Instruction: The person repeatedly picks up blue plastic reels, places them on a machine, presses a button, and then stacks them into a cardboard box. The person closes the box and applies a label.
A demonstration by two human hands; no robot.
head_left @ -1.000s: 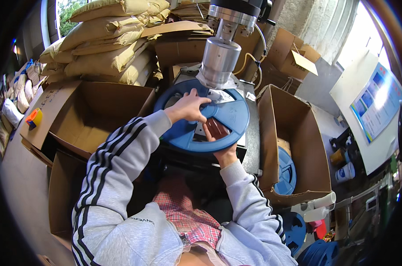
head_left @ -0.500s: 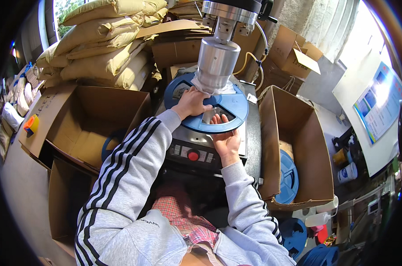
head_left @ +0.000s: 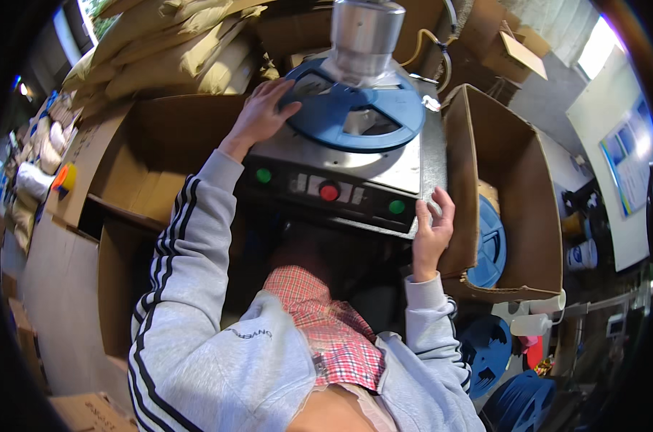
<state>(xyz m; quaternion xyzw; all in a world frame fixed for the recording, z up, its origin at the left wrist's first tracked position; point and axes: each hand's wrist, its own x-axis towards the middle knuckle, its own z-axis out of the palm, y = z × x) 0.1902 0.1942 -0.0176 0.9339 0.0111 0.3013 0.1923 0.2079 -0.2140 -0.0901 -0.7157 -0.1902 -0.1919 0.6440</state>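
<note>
A blue plastic reel (head_left: 318,111) with wide cut-out windows lies on the metal bed of a press, under its silvery cylindrical head (head_left: 367,36). My left hand (head_left: 263,115) is at the reel's left rim, fingers extended and thumb apart; I cannot tell whether the fingertips touch the rim. Beside the front right corner of the press, my right hand (head_left: 433,232) is raised with loosely bent, parted fingers and nothing in it. It is nearest to the right green button (head_left: 396,207). The front panel also carries a red button (head_left: 329,191) and a left green button (head_left: 264,175).
To the right stands a tall cardboard box (head_left: 513,277) holding a blue reel (head_left: 489,241). More blue reels (head_left: 517,407) lie at the lower right. An open carton (head_left: 128,198) is on the left, with stacked tan sacks (head_left: 175,65) behind it.
Both hands have let go of the reel's middle and front rim. My left hand has moved left to the rim, my right hand down and right. The view has shifted, showing the whole button panel.
</note>
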